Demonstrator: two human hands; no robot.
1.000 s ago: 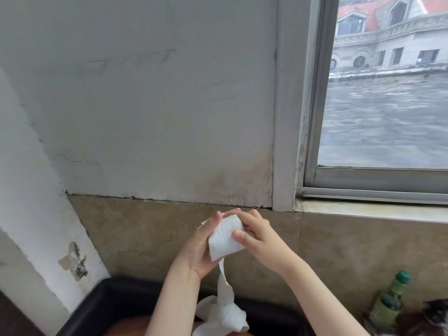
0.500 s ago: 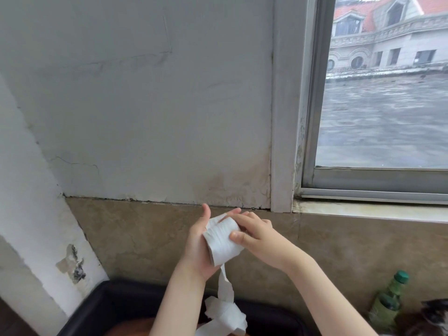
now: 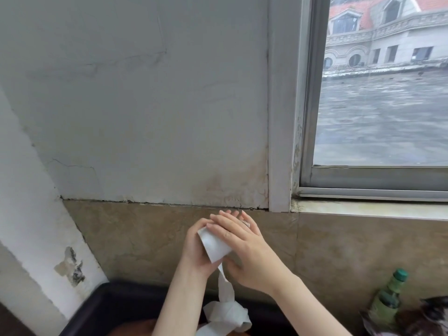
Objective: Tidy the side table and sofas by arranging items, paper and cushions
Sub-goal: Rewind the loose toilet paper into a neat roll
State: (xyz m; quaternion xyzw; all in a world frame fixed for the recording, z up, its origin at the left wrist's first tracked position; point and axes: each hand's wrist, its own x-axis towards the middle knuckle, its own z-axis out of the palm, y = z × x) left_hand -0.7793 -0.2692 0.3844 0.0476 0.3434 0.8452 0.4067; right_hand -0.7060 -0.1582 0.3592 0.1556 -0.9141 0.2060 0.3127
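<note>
A: Where's the paper?
B: Small white roll of tissue paper (image 3: 213, 246) sits between both hands, centre frame. Left hand (image 3: 197, 251) curls round it from 9 o'clock; right hand (image 3: 244, 248) lies over it, fingers straight.
A: Tail?
B: Loose white paper strip (image 3: 226, 309) hangs toward 6 o'clock, piled over the black tray (image 3: 101, 309).
A: Advice?
B: I'd keep the strip taut, edges lined up, and roll slowly. Green glass bottle (image 3: 388, 299) at 4 o'clock is well apart.

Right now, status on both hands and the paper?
Left hand grips tissue roll. Right hand flat, fingers straight, pressing on it. Loose tail hangs down, bunched over black tray. Nothing in the way.
</note>
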